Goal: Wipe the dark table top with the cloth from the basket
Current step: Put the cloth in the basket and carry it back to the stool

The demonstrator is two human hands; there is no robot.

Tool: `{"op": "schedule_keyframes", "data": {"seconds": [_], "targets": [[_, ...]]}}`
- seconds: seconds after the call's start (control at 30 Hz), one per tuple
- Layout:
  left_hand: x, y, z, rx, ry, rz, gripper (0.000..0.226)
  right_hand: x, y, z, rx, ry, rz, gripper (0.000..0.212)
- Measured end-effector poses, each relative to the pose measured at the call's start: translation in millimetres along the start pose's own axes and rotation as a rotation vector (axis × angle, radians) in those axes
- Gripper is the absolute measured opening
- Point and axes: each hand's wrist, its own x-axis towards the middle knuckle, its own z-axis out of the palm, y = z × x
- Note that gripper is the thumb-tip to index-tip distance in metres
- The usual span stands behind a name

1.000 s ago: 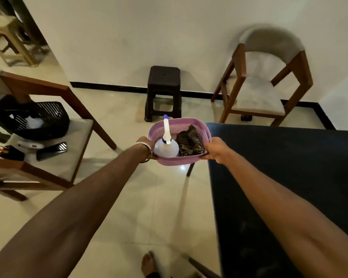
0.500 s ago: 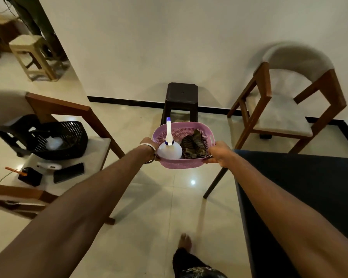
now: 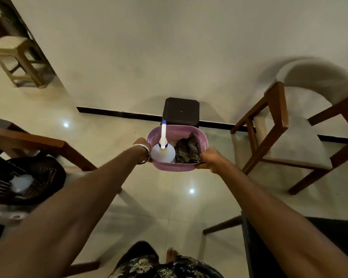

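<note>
Hands grip a pink basket point(image 3: 170, 167) at frame centre, held in the air over the tiled floor; left hand point(image 3: 142, 144) closes on its left rim, right hand point(image 3: 210, 159) on its right rim; inside, a patterned cloth point(image 3: 187, 150) lies right of a white spray bottle point(image 3: 162, 151); dark table top point(image 3: 329, 231) shows at lower right, beneath the right forearm; a dark stool point(image 3: 181, 110) stands beyond.

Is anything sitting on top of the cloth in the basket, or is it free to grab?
Nothing lies on the dark striped cloth; the white spray bottle stands beside it in the pink plastic basket. Both left hand and right hand are gripping the basket, though.
</note>
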Motion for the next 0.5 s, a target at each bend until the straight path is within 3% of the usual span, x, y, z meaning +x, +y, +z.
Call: {"op": "schedule_keyframes", "data": {"seconds": [0.3,0.5], "targets": [[198,88,-12,0.128,-0.067,0.022,0.046,173,-92,-5,0.064,-0.016,0.065,0.022],[320,157,-20,0.065,-0.013,0.016,0.016,289,-144,-2,0.182,0.024,0.119,0.024]]}}
